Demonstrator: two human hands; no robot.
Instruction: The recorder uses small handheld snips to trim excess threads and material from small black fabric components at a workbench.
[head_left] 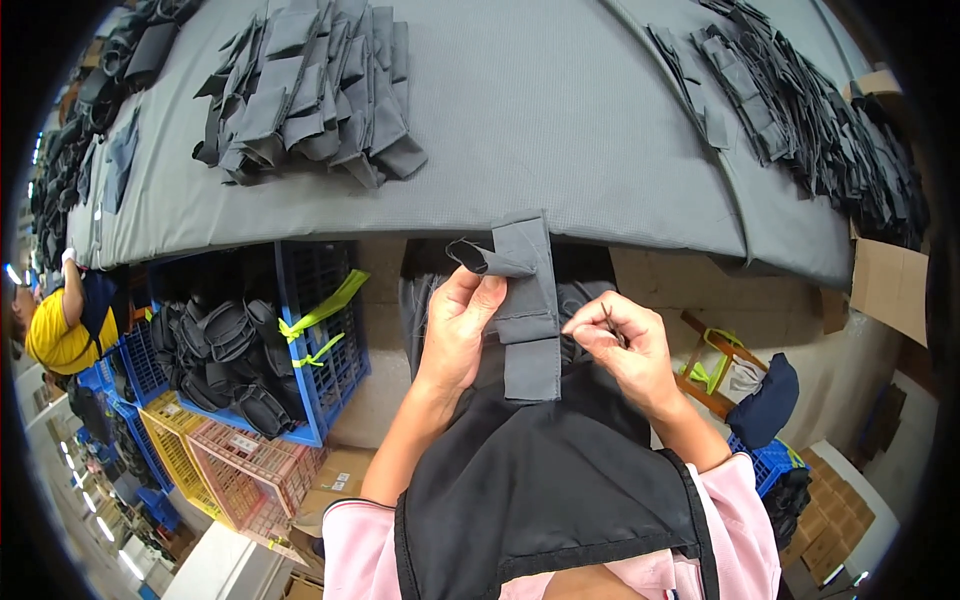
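Note:
My left hand grips a grey folded fabric piece, thumb and fingers pinching its left side near a small rolled flap. The piece hangs down from the front edge of the grey padded table. Just to its right, my right hand has its fingertips pinched together at the fabric's edge; a thin thread may be between them, but I cannot make it out. A black apron covers my lap below both hands.
A pile of grey fabric pieces lies on the table at back left, and a row of darker pieces at back right. A blue crate of black parts stands at my left. A person in yellow is at far left.

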